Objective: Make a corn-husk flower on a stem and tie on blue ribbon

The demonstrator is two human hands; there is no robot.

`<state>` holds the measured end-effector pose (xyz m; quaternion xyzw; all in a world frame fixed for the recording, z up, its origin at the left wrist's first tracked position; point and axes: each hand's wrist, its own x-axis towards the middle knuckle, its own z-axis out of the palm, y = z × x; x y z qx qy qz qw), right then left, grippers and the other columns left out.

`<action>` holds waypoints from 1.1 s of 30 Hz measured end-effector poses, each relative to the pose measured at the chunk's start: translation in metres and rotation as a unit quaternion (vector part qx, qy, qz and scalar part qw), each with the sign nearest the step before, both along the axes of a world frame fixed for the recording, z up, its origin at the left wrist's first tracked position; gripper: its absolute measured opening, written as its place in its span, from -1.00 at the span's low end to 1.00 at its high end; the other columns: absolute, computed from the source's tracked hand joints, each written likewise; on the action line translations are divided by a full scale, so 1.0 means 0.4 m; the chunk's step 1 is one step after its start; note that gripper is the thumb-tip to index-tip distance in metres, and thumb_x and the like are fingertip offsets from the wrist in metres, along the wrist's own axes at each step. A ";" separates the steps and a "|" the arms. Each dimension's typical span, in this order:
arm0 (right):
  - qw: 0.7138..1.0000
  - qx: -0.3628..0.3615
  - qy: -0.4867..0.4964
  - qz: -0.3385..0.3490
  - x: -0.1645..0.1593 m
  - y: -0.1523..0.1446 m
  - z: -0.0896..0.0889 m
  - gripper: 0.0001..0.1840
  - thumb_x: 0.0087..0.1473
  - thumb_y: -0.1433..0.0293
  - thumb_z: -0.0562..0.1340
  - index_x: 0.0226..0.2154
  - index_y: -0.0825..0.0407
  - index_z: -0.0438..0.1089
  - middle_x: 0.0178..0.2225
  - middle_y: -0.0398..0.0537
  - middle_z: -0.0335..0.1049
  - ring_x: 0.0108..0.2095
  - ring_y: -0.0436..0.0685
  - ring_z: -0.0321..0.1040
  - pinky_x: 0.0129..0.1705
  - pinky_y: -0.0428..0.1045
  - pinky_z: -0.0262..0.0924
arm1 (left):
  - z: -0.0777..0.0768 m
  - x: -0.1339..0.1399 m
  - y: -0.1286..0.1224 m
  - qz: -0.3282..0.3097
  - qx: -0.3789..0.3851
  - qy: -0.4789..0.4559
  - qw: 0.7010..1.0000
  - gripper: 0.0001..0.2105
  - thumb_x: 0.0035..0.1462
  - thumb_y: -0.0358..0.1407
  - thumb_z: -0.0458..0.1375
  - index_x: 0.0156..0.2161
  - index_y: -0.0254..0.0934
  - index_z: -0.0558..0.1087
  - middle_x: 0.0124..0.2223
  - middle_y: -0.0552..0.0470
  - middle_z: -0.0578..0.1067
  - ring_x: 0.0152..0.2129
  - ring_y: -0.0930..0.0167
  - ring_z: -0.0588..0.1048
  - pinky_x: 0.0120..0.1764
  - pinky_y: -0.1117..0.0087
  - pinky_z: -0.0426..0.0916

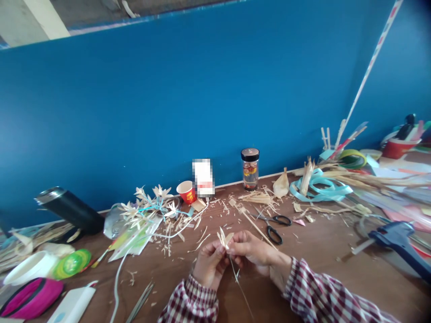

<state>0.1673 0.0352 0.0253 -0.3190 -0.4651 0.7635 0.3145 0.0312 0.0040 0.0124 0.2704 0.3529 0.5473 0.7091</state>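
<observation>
Centrally, low in the view, a person in checked sleeves works at a brown worktop point(168, 269), holding a small pale flower point(222, 237) just above its surface. The left hand point(210, 264) is closed in a pinch at the flower's base, thumb against fingers. The right hand point(249, 249) meets it from the other side, thumb and fingertips drawn together on the petals. From the base a thin strand point(240, 283) slants down toward the lower edge; whether it is thread or wire, I cannot tell.

The petals look dry and papery, like husk. The flower should be very light, a little stiff, and easy to split or crease if squeezed hard. The strand seems slender enough to bend or slip. The gathered base, where petals and strand meet, looks the safest place to grip; the petal tips look the most fragile.

Just beyond the hands lie black-handled scissors point(274, 224) among scattered pale scraps. To the left is a cluster of similar flowers point(148, 206), near a red paper cup point(186, 193). To the right lie coiled light-blue ribbon point(332, 193) and a dark blue glue gun point(395, 240). A blue partition point(215, 89) rises behind.
</observation>
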 end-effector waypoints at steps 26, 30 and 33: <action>0.999 0.007 -0.002 -0.039 -0.005 -0.002 -0.007 -0.67 -0.23 0.23 0.33 -0.67 0.15 0.32 -0.76 -0.25 0.21 -0.76 -0.16 0.04 -0.69 -0.20 -0.07 | -0.035 -0.011 0.012 0.014 -0.002 -0.003 1.000 -0.84 -0.23 -0.33 0.33 -0.53 -0.41 0.50 -0.59 0.00 0.49 -0.67 0.54 0.41 -0.57 0.57 0.28; 1.000 -0.001 0.011 -0.027 -0.006 -0.002 -0.018 -0.67 -0.20 0.23 0.32 -0.66 0.16 0.32 -0.75 -0.25 0.21 -0.76 -0.17 0.04 -0.68 -0.20 -0.07 | -0.021 -0.006 0.007 0.010 -0.002 -0.020 1.000 -0.83 -0.24 -0.33 0.34 -0.57 -0.40 0.48 -0.62 0.00 0.48 -0.68 0.52 0.43 -0.59 0.58 0.28; 0.999 -0.009 0.024 -0.028 -0.008 -0.003 -0.025 -0.68 -0.18 0.22 0.31 -0.63 0.16 0.34 -0.73 -0.25 0.22 -0.75 -0.18 0.03 -0.68 -0.21 -0.07 | -0.008 0.001 0.004 0.017 -0.008 -0.030 0.999 -0.83 -0.22 -0.32 0.33 -0.56 -0.40 0.47 -0.64 0.00 0.47 -0.69 0.51 0.43 -0.61 0.57 0.27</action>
